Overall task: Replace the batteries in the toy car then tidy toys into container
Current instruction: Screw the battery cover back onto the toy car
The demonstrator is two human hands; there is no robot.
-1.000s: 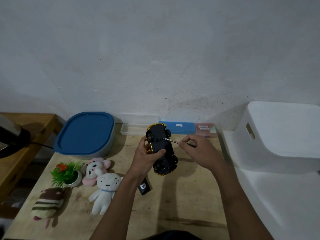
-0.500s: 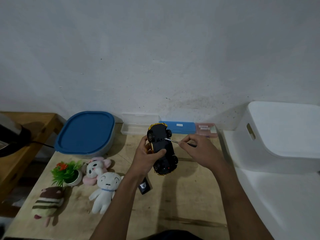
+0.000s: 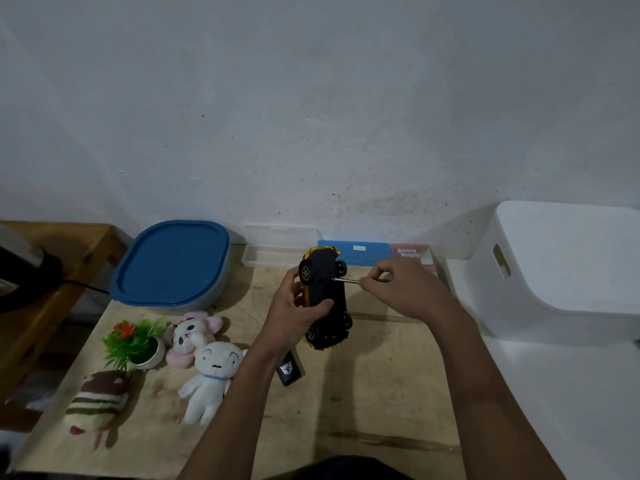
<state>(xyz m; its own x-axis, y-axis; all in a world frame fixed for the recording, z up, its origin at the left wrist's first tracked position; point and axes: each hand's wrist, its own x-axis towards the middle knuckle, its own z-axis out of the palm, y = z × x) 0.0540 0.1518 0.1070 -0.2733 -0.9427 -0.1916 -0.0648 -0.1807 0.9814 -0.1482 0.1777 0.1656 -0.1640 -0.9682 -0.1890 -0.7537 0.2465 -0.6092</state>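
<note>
**Two hands on the toy car, belly turned to me**

Two grips to report. My left hand (image 3: 291,310) is wrapped round the toy car (image 3: 329,287), thumb across the black underside and fingers behind the yellow body, holding it above the wooden table (image 3: 381,393) with its nose pointing toward the wall. My right hand (image 3: 405,292) pinches a thin screwdriver (image 3: 346,280), tip set against the underside near the front wheels.

I judge the car a light, hard plastic shell: stiff enough to squeeze, but smooth, and the wheels will roll under a finger. So I'd hold it by the body sides between the axles, as now, and press back against the driver's push. The screw is too small to see, and so is the battery door. Slip risk sits with that tip, I reckon.

Just below my left wrist lies a small black piece with a white logo (image 3: 289,370); I can't tell what it is. Further left wait a white plush dog (image 3: 214,372), a pink-eared plush (image 3: 190,336), a striped plush (image 3: 98,400) and a little potted plant (image 3: 135,341), all soft or light, easy grabs anywhere. Behind them sits a blue-lidded container (image 3: 173,261), lid on; far right, a white bin (image 3: 561,268).
</note>
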